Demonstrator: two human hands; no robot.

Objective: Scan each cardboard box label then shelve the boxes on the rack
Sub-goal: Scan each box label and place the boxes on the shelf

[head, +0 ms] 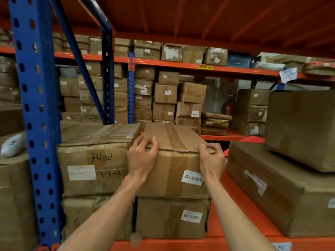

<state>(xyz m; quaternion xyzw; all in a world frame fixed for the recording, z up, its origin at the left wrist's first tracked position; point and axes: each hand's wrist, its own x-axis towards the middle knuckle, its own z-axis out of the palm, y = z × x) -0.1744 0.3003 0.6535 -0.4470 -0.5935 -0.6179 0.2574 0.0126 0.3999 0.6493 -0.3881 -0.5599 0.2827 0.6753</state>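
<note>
Two bare hands on one taped cardboard box [174, 160], stacked atop a second box [172, 217] on the orange rack shelf [241, 211]. Left hand [142, 158] and right hand [212, 160] curled over the near top corners, fingers hooked on the lid edge. Barcode label [192, 177] on the held box's front, unreadable; another on the lower one. Just left, a box [94, 167] handwritten "7490" and "1-1-1". Yellow beam tag [205, 66]: "00-03-02".

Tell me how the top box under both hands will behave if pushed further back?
The top box probably slides rather than tips: it sits flat on the lower box. Its glossy tape may make it slippery. The dented top edge suggests soft cardboard that could buckle.
</note>
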